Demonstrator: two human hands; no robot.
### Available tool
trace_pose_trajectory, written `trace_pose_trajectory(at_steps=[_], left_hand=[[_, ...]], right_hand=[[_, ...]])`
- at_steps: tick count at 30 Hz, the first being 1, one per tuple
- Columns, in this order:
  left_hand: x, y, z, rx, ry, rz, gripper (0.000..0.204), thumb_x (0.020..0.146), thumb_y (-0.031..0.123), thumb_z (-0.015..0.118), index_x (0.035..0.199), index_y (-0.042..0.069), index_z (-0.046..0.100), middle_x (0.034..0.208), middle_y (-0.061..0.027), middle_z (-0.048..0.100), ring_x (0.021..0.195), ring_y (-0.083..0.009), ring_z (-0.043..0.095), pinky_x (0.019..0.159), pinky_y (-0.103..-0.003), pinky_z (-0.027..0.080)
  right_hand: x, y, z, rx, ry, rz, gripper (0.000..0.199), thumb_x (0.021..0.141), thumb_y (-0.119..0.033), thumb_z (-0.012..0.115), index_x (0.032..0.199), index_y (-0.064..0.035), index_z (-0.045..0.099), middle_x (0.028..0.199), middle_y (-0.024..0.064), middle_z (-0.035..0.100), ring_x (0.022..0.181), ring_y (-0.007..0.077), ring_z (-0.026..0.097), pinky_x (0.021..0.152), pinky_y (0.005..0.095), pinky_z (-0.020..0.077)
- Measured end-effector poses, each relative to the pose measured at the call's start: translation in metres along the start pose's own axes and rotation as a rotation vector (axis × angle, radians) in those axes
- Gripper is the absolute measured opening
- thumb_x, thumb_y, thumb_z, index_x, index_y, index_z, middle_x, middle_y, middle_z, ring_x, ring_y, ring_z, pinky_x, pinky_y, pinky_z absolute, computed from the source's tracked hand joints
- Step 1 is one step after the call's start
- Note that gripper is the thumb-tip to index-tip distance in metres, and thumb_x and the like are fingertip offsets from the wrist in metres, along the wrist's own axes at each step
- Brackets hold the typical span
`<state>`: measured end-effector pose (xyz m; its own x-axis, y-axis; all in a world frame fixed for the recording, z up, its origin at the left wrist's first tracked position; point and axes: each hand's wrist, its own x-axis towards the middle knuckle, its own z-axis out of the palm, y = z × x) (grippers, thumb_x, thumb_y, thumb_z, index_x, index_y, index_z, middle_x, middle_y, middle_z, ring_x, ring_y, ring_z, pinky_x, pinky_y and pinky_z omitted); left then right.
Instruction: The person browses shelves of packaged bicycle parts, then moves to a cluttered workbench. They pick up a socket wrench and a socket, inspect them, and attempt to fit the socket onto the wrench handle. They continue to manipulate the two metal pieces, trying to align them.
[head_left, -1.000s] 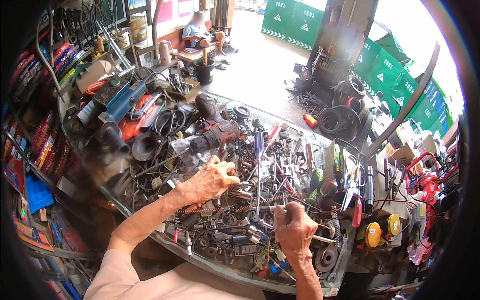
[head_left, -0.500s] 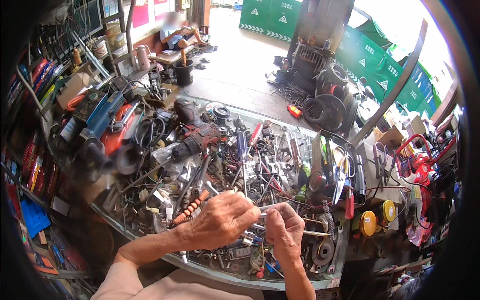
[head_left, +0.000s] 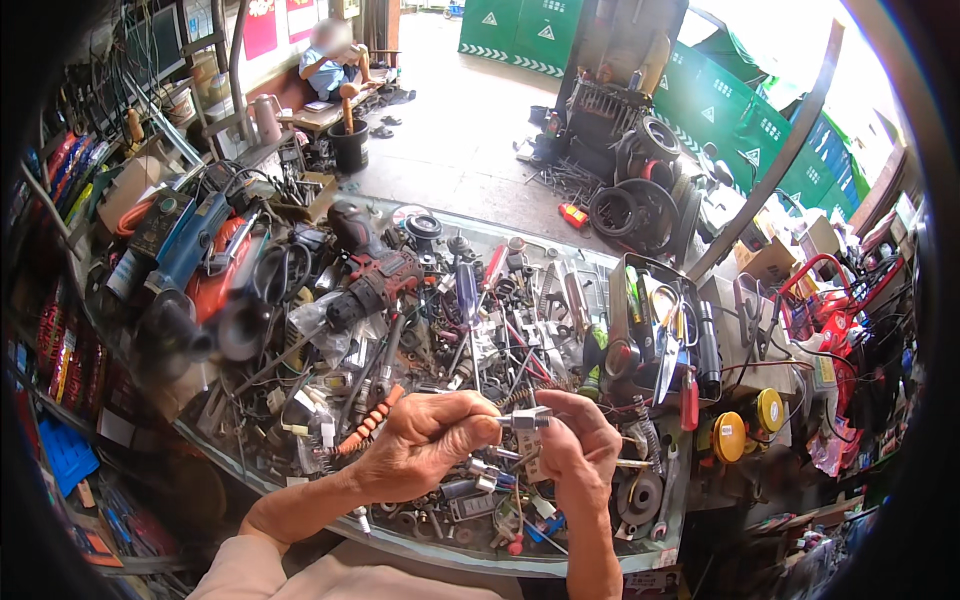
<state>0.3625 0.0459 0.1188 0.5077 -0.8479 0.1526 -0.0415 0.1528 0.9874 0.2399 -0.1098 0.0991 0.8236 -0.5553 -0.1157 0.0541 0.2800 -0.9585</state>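
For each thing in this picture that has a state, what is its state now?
Left hand: closed, pinching one end of the small metal fitting.
Right hand: closed on the fitting's other end.
Small metal fitting: held above the bench, lying level between both hands.
Red drill: lying on its side in the clutter.
Yellow round tins: closed, standing on edge.

Bright daylight (top-right glare), fisheye-bent edges.

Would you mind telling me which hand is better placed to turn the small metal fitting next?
Probably the left hand: its fingertips pinch the end of the metal fitting, while the right hand grips it from below, steadying it.
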Motion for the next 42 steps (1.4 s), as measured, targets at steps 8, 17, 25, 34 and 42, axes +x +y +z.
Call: trace_pose_trajectory(at_steps=[8, 17, 25, 34, 42], left_hand=[[-0.002, -0.021, 0.004, -0.301, 0.053, -0.244, 0.023, 0.098, 0.019, 0.055, 0.091, -0.001, 0.063, 0.063, 0.0048, 0.048, 0.053, -0.0003, 0.036, 0.046, -0.019, 0.027], [0.002, -0.041, -0.003, -0.186, -0.001, -0.237, 0.025, 0.098, 0.022, 0.055, 0.088, 0.002, 0.064, 0.068, 0.0054, 0.049, 0.057, -0.0009, 0.039, 0.05, -0.019, 0.03], [0.007, -0.037, -0.014, -0.171, -0.012, -0.252, 0.025, 0.098, 0.022, 0.056, 0.089, 0.0, 0.065, 0.068, 0.0034, 0.053, 0.057, -0.0016, 0.044, 0.049, -0.019, 0.032], [0.036, -0.019, -0.009, -0.136, -0.162, -0.227, 0.023, 0.098, 0.02, 0.055, 0.09, 0.0, 0.064, 0.074, 0.0032, 0.056, 0.065, -0.0023, 0.044, 0.057, -0.02, 0.037], [0.034, -0.004, 0.002, 0.216, -0.208, -0.076, 0.016, 0.094, 0.013, 0.059, 0.093, -0.002, 0.064, 0.068, -0.0051, 0.058, 0.058, -0.0067, 0.047, 0.053, -0.026, 0.039]], right_hand=[[0.013, 0.031, 0.001, -0.442, 0.052, -0.371, 0.045, 0.082, -0.018, 0.076, 0.116, 0.0032, 0.057, 0.057, -0.008, 0.045, 0.052, -0.0001, 0.037, 0.047, 0.0188, 0.0284], [0.012, 0.031, 0.007, -0.426, -0.025, -0.387, 0.043, 0.079, -0.019, 0.077, 0.112, 0.0027, 0.06, 0.056, -0.0062, 0.044, 0.051, 0.0014, 0.036, 0.047, 0.0191, 0.0289], [0.017, 0.037, -0.005, -0.351, 0.052, -0.351, 0.038, 0.082, -0.022, 0.075, 0.108, 0.0017, 0.063, 0.056, -0.0068, 0.044, 0.05, 0.0009, 0.035, 0.046, 0.0193, 0.0277], [0.019, 0.041, -0.011, -0.396, 0.096, -0.355, 0.029, 0.084, -0.016, 0.072, 0.106, 0.0008, 0.064, 0.056, -0.0059, 0.047, 0.051, 0.0003, 0.036, 0.046, 0.0198, 0.0276], [0.012, 0.032, -0.018, -0.314, -0.021, -0.492, 0.044, 0.085, -0.032, 0.069, 0.111, 0.0027, 0.062, 0.064, -0.0014, 0.053, 0.056, 0.0028, 0.041, 0.051, 0.0199, 0.0325]])
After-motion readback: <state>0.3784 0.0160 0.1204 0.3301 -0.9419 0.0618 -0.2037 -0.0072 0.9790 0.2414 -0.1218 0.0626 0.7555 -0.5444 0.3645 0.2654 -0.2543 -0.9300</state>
